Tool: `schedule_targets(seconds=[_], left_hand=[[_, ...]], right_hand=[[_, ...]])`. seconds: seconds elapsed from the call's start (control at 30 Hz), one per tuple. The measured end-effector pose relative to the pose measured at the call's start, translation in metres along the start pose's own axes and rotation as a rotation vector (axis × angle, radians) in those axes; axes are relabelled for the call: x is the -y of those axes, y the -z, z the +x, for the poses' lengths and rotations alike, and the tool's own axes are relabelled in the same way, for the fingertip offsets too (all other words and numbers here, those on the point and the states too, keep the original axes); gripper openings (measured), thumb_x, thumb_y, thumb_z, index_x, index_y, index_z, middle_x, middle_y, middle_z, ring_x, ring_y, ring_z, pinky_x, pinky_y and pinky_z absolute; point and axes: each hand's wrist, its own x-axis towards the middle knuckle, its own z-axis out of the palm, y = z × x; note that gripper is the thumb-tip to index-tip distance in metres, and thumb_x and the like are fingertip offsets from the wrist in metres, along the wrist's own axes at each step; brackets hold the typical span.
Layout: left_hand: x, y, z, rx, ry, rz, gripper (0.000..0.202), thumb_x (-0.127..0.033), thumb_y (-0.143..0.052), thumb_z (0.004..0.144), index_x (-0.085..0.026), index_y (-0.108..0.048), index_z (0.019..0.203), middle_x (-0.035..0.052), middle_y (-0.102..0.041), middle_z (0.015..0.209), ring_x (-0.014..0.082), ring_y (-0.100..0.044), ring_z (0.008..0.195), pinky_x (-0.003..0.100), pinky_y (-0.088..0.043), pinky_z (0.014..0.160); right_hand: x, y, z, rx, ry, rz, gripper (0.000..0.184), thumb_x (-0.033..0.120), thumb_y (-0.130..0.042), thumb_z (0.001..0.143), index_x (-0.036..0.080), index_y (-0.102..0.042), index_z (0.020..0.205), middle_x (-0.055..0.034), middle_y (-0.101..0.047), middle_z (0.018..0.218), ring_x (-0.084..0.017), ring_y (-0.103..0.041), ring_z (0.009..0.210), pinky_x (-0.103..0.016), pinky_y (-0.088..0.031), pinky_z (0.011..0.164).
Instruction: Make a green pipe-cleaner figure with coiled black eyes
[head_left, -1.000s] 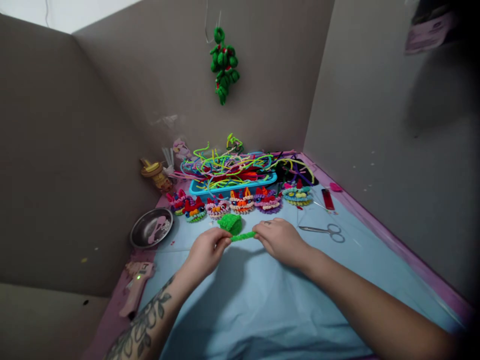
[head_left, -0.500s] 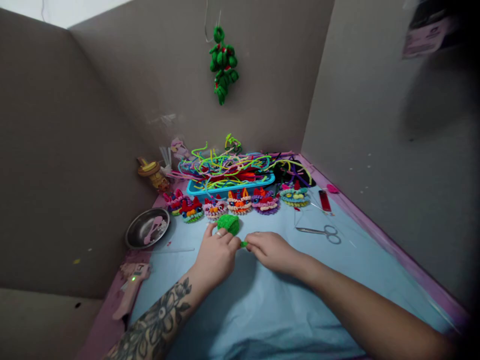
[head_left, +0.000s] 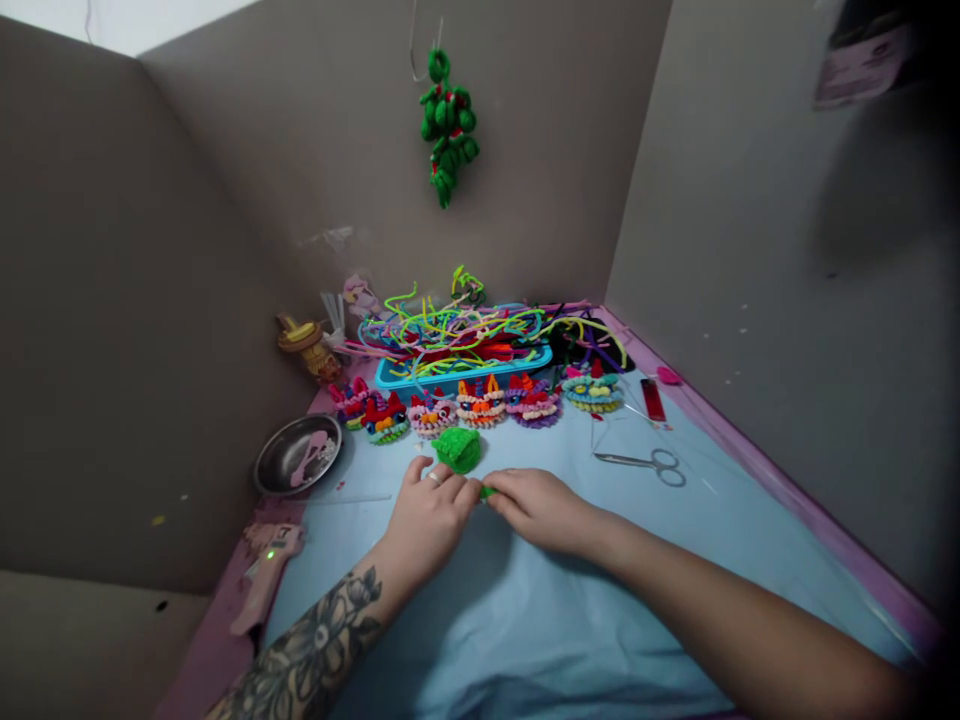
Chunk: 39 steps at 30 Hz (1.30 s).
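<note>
Between my two hands is a small bright green piece of chenille stem [head_left: 487,492], mostly hidden by fingertips. My left hand [head_left: 430,512], with a ring and a tattooed forearm, is closed at thumb and forefinger on its left end. Its other fingers are loosely bent. My right hand [head_left: 541,508] pinches the right end, fingers pressed together. Just beyond my left fingers lies a rounded green fuzzy shape [head_left: 458,450] on the blue table cover [head_left: 570,610]. Behind it stand several colourful fuzzy animal-like faces [head_left: 481,402] in a row.
At the back, a blue tray [head_left: 465,378] overflows with chenille stems. Scissors [head_left: 640,463] lie on the right, near a red rectangular item [head_left: 652,400]. A metal bowl [head_left: 298,455] and a pink glue gun [head_left: 264,580] sit left. Green fuzzy ornaments [head_left: 448,130] hang on the grey partition.
The hands keep their pinch on the green piece, with only slight finger movement. The camera view has shifted a little, and the things on the table look unmoved.
</note>
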Motion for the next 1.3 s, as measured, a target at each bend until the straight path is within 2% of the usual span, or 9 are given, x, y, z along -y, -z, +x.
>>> schedule_targets(seconds=[0.17, 0.33, 0.43, 0.53, 0.83, 1.1, 1.17, 1.23, 1.3], left_hand=[[-0.004, -0.002, 0.005, 0.1, 0.02, -0.031, 0.017, -0.019, -0.049, 0.089, -0.017, -0.061, 0.076, 0.0025, -0.066, 0.066, 0.0195, -0.059, 0.071, 0.039, -0.034, 0.081], [-0.003, 0.002, 0.015, 0.395, 0.282, -0.279, 0.024, -0.021, -0.044, 0.087, -0.018, -0.065, 0.076, 0.0057, -0.069, 0.071, 0.0193, -0.062, 0.069, 0.03, -0.037, 0.065], [0.0, 0.006, 0.016, 0.503, 0.417, -0.501, 0.029, -0.022, -0.04, 0.087, -0.019, -0.067, 0.077, 0.0041, -0.069, 0.068, 0.0166, -0.061, 0.064, 0.025, -0.036, 0.059], [0.001, 0.01, 0.014, 0.498, 0.449, -0.571, 0.03, -0.024, -0.039, 0.086, -0.019, -0.068, 0.077, 0.0039, -0.069, 0.068, 0.0164, -0.06, 0.063, 0.025, -0.035, 0.058], [-0.004, 0.014, 0.01, 0.434, 0.384, -0.402, 0.031, -0.027, -0.039, 0.087, -0.019, -0.068, 0.079, 0.0088, -0.071, 0.074, 0.0221, -0.063, 0.07, 0.029, -0.034, 0.061], [0.005, 0.002, 0.013, 0.543, 0.495, -0.741, 0.03, -0.021, -0.041, 0.081, -0.018, -0.065, 0.064, 0.0036, -0.066, 0.059, 0.0174, -0.059, 0.059, 0.026, -0.038, 0.057], [0.012, 0.004, 0.012, 0.444, 0.481, -0.793, 0.028, -0.025, -0.044, 0.083, -0.019, -0.068, 0.071, 0.0053, -0.07, 0.07, 0.0195, -0.062, 0.068, 0.028, -0.043, 0.066], [0.017, 0.006, 0.009, 0.175, 0.518, -0.847, 0.023, -0.031, -0.053, 0.081, -0.02, -0.07, 0.092, 0.0087, -0.071, 0.099, 0.0233, -0.063, 0.092, 0.032, -0.043, 0.081], [0.017, 0.006, 0.005, -0.138, 0.636, -0.949, 0.041, -0.033, -0.062, 0.076, -0.022, -0.062, 0.115, 0.0107, -0.061, 0.124, 0.0257, -0.056, 0.111, 0.036, -0.041, 0.091]], right_hand=[[0.0, -0.001, 0.001, -0.023, 0.074, -0.189, 0.019, 0.018, -0.044, 0.089, 0.017, -0.062, 0.083, -0.0045, -0.067, 0.08, -0.017, -0.058, 0.074, -0.028, -0.032, 0.067], [-0.004, -0.002, 0.001, -0.049, 0.235, -0.396, 0.013, 0.018, -0.048, 0.083, 0.016, -0.061, 0.081, -0.006, -0.064, 0.074, -0.018, -0.055, 0.071, -0.031, -0.03, 0.066], [-0.008, -0.003, 0.001, -0.063, 0.343, -0.449, 0.011, 0.016, -0.049, 0.08, 0.015, -0.06, 0.08, -0.0066, -0.063, 0.073, -0.018, -0.054, 0.07, -0.032, -0.029, 0.065], [-0.009, -0.004, 0.001, -0.083, 0.358, -0.425, 0.01, 0.015, -0.049, 0.08, 0.016, -0.059, 0.08, -0.0053, -0.062, 0.073, -0.018, -0.053, 0.07, -0.031, -0.029, 0.064], [-0.003, -0.007, 0.002, -0.1, 0.291, -0.275, 0.019, 0.022, -0.046, 0.09, 0.016, -0.06, 0.078, -0.0045, -0.063, 0.073, -0.016, -0.053, 0.069, -0.028, -0.033, 0.064], [-0.005, -0.01, 0.0, -0.088, 0.344, -0.382, 0.012, 0.018, -0.049, 0.084, 0.014, -0.061, 0.08, -0.0073, -0.062, 0.074, -0.019, -0.054, 0.072, -0.031, -0.035, 0.066], [-0.008, -0.01, 0.001, -0.1, 0.273, -0.325, 0.014, 0.018, -0.047, 0.085, 0.015, -0.06, 0.08, -0.0076, -0.062, 0.075, -0.019, -0.055, 0.072, -0.03, -0.036, 0.066], [-0.012, -0.008, 0.003, -0.146, 0.167, -0.179, 0.018, 0.019, -0.043, 0.089, 0.015, -0.06, 0.085, -0.0073, -0.063, 0.078, -0.019, -0.056, 0.074, -0.029, -0.038, 0.067], [-0.013, -0.004, 0.005, -0.186, 0.066, 0.015, 0.021, 0.022, -0.039, 0.092, 0.016, -0.059, 0.088, -0.0061, -0.063, 0.08, -0.017, -0.056, 0.075, -0.027, -0.039, 0.067]])
